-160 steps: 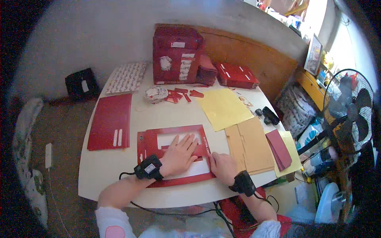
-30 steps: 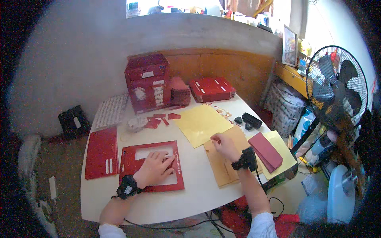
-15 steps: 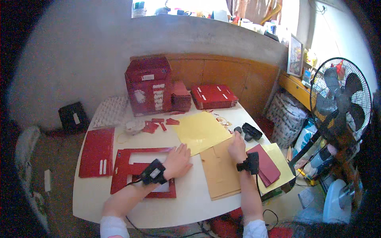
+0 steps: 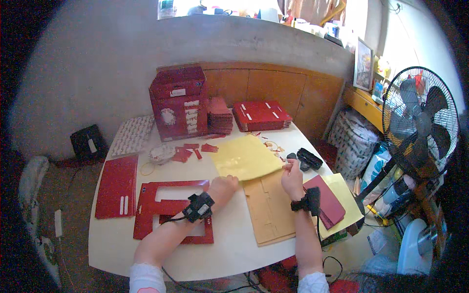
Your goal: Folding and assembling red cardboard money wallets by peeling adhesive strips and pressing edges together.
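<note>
A yellow sheet (image 4: 248, 155) lies in the middle of the white table, its near edge raised a little and bowed between my two hands. My left hand (image 4: 225, 188) is closed at the sheet's near left corner. At the near right corner, my right hand (image 4: 291, 179) pinches the same edge between thumb and fingers. Beneath that edge and nearer to me are tan cardboard pieces (image 4: 267, 212) with cut slots. Under my left wrist is a flat dark red cardboard frame (image 4: 146, 207) with rectangular windows. Both wrists wear black strapped devices.
At the back stand a red box (image 4: 178, 115), red card stacks (image 4: 220, 117) and flat red packs (image 4: 263, 116). Red panels (image 4: 116, 188) lie left, with red scraps (image 4: 181, 154) behind. A black device (image 4: 309, 158), maroon cards (image 4: 323, 201) and a fan (image 4: 420, 119) are right.
My left hand has gone from lying flat with fingers spread to closed at the sheet's corner. The near edge of the sheet has risen slightly. My right hand stays at its corner.
</note>
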{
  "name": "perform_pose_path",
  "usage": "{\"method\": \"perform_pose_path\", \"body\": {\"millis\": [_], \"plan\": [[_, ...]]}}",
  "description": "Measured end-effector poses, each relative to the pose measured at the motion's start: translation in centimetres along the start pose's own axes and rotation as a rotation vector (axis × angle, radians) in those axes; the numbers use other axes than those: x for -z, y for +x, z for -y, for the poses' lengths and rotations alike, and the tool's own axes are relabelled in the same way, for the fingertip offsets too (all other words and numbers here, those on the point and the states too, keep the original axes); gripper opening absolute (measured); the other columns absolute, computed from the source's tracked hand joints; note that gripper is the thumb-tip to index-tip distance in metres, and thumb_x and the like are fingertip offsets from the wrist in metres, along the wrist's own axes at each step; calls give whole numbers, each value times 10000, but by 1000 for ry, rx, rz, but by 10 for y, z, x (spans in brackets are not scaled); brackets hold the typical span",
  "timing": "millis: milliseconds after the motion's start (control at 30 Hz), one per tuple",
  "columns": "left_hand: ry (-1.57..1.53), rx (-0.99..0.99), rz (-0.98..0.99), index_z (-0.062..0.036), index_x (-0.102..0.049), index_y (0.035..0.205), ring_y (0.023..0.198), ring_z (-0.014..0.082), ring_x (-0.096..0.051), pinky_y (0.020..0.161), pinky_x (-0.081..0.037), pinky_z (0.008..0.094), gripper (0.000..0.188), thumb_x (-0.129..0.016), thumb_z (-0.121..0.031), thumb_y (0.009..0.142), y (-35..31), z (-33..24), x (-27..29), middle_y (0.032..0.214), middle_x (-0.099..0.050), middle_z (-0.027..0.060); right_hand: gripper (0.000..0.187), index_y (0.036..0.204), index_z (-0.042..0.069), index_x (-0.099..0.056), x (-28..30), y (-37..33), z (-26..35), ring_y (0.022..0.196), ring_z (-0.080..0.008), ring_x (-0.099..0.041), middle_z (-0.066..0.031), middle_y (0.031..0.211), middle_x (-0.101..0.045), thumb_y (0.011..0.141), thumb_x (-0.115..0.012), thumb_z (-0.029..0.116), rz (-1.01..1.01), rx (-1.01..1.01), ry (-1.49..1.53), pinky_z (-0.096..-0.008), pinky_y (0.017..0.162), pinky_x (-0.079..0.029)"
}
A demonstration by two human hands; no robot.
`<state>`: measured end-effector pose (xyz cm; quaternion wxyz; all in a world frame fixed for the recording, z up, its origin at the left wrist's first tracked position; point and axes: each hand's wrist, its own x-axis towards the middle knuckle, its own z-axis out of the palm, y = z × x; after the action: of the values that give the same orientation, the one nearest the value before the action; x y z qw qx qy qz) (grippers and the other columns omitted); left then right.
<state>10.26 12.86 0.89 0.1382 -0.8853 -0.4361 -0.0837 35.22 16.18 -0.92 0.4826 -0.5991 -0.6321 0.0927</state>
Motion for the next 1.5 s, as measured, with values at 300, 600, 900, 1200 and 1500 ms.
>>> {"method": "perform_pose_path", "body": {"millis": [300, 600, 900, 1200, 1500], "plan": [[-626, 416, -720, 12, -536, 787, 673, 394, -550, 587, -422, 451, 134, -510, -103, 851, 1, 39, 13, 690, -537, 218, 202, 1017, 18, -454, 2, -1, 24, 598, -113, -582, -79, 767, -604, 912, -469, 189, -34, -248, 341, -241, 486, -453], [-713, 502, -892, 10, -577, 810, 565, 269, -595, 512, -428, 351, 136, -517, -99, 866, -7, 57, 32, 628, -586, 159, 220, 1024, 24, -446, -3, -2, 19, 557, -125, -580, -87, 721, -609, 925, -459, 220, -18, -205, 390, -237, 457, -439], [-742, 587, -986, 27, -587, 820, 569, 183, -605, 520, -441, 312, 170, -512, -113, 880, -11, 68, 37, 651, -610, 134, 226, 1019, 24, -453, -8, -2, 16, 546, -116, -576, -83, 697, -610, 931, -448, 232, -17, -159, 385, -233, 451, -436], [-993, 514, -940, 39, -588, 854, 691, 143, -646, 583, -510, 263, 186, -473, -94, 912, -13, 58, 45, 711, -635, 100, 259, 1013, 22, -467, -5, 0, 13, 552, -114, -579, -80, 699, -612, 945, -419, 267, -15, -180, 399, -220, 451, -438], [-1331, 113, -824, 38, -592, 824, 786, 133, -632, 728, -499, 269, 174, -452, -48, 880, -41, 58, 40, 837, -660, 93, 658, 1172, -18, -483, 19, -2, 46, 1013, -273, -578, -200, 1099, -582, 920, -270, 551, 469, -448, 1306, -408, 877, -466]]}}
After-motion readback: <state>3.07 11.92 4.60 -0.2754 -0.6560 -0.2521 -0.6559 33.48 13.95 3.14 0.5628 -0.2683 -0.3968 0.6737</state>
